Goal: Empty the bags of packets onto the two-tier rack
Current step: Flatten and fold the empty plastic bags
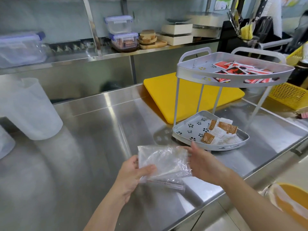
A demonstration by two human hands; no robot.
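Observation:
A grey two-tier rack (185, 70) stands on the steel counter at the right. Its top tier holds several red and white packets (236, 70). Its bottom tier holds several brown and white packets (220, 132). In front of the rack I hold a clear plastic bag (164, 161) that looks empty, just above the counter. My left hand (133, 174) grips its left side with the thumb on top. My right hand (202, 161) holds its right edge; its fingertips are hidden behind the plastic.
A yellow cutting board (160, 94) lies behind the rack. A yellow mesh basket (290, 95) sits at the far right. A translucent plastic jug (31, 109) stands at the left. The back shelf (106, 52) carries lidded containers and wooden boards. The counter edge runs close on the right.

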